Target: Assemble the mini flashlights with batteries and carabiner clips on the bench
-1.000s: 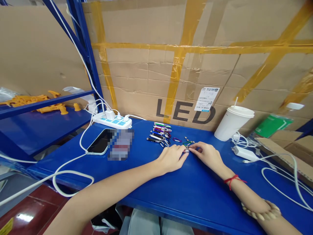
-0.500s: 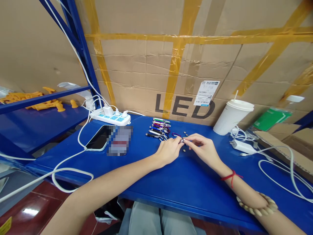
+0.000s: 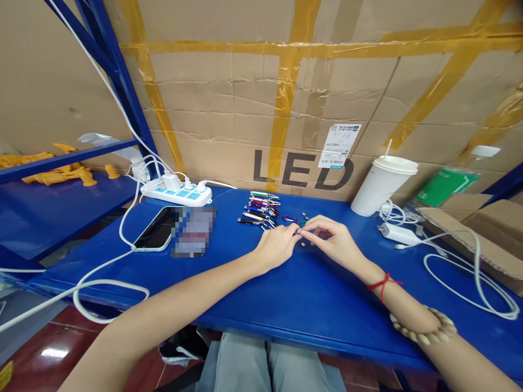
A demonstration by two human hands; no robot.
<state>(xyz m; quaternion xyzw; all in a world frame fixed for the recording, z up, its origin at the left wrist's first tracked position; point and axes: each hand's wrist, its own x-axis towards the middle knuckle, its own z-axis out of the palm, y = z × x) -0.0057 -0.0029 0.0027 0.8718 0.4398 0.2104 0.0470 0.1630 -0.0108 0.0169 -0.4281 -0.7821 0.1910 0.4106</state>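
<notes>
My left hand (image 3: 274, 248) is closed around a small shiny metal piece (image 3: 298, 231), mostly hidden by the fingers. Pinched at the same piece are the thumb and forefinger of my right hand (image 3: 335, 242). Just behind them lie a purple carabiner clip (image 3: 290, 219) and a green clip (image 3: 302, 224), partly covered by my right hand. A small round metal part, perhaps a button cell (image 3: 303, 244), rests in front of the fingertips, with others behind. To the left, several slim penlights (image 3: 259, 209) in different colours, with carabiner clips, form a row.
A phone (image 3: 155, 231) and a pixelated flat object (image 3: 194, 233) lie left, before a white power strip (image 3: 180, 191). On the right stand a lidded cup (image 3: 379, 185), a charger (image 3: 398, 234) with loose cable, and a cardboard box (image 3: 469, 239). A large carton (image 3: 229, 120) backs the blue table (image 3: 286, 305).
The view has shifted slightly, so everything sits a little further left and higher. My hands stay together on the small metal piece; the green clip now shows behind my right hand.
</notes>
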